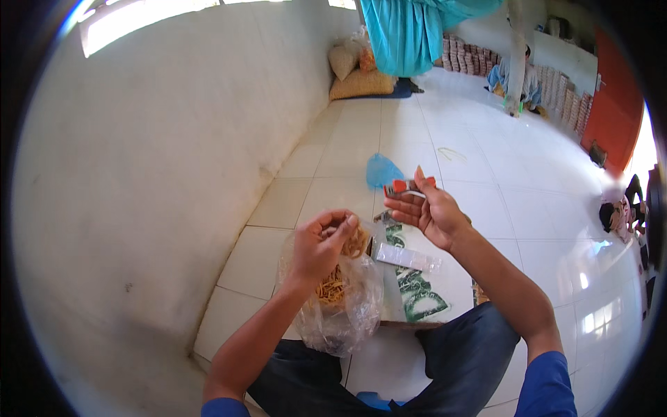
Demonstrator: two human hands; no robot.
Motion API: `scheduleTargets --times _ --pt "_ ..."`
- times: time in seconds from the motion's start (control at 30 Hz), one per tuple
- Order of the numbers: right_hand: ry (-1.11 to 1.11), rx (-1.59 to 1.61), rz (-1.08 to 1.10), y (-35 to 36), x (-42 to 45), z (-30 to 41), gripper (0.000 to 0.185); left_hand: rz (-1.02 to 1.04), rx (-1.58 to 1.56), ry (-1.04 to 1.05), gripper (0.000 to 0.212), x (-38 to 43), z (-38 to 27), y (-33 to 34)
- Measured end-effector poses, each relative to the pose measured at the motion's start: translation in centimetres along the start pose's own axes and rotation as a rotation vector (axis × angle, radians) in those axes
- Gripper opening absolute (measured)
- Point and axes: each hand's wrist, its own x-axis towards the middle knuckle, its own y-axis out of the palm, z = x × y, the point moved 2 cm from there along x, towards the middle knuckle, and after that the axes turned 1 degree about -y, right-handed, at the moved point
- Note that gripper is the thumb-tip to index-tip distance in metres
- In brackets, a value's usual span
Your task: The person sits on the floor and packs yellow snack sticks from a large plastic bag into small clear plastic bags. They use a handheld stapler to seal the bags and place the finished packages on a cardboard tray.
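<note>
My left hand (324,245) pinches the top of a small clear plastic packet (356,244) of brown snack strips. Held between thumb and fingers of my right hand (435,216) is a small orange and metal stapler (401,186), up and to the right of the packet. Beneath my left hand a large clear plastic bag (359,313) gapes, with brown snack sticks (331,287) inside. To its right stands a low white surface with green print (453,286). A flat stack of clear plastic sleeves (409,258) lies on it.
A blue plastic bag (383,171) rests on the tiled floor (344,151) ahead. The wall (156,172) runs along my left. Full sacks (362,85) lie in the far corner near a turquoise curtain (404,39). One person (531,83) sits behind a post (516,62), by stacked packets (469,54).
</note>
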Motion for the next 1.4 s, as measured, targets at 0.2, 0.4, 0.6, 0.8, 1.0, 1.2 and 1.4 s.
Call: scheduleTargets --times 0.2,0.4,0.6,0.8,1.0,1.2,1.4 --pt "0.082 0.084 -0.104 -3.4 -1.5 -4.2 0.035 0.018 0.002 -0.139 0.017 -0.1 3.4 -0.1" --pt "-0.082 -0.003 -0.081 -1.9 -3.9 -2.0 0.036 0.112 0.230 0.137 0.013 0.7 2.2 0.9" --pt "-0.336 -0.529 0.101 -1.2 -5.7 -1.8 0.040 0.090 0.237 0.301 0.010 0.4 1.1 1.7" --pt "-0.780 -0.845 0.189 -1.4 -6.3 -1.2 0.049 0.088 0.356 0.511 0.010 -0.5 0.2 1.9" --pt "-0.817 -0.907 0.204 -0.7 -6.6 -0.9 0.051 0.074 0.389 0.596 0.012 -0.6 -0.3 2.0" --pt "-0.887 -1.041 0.194 -0.6 -6.2 -0.5 0.054 0.075 0.451 0.671 0.012 -0.4 -0.6 2.9" --pt "-0.763 -0.904 0.168 -0.7 -6.6 -1.3 0.052 0.114 0.506 0.747 0.017 -0.8 -0.7 3.6"
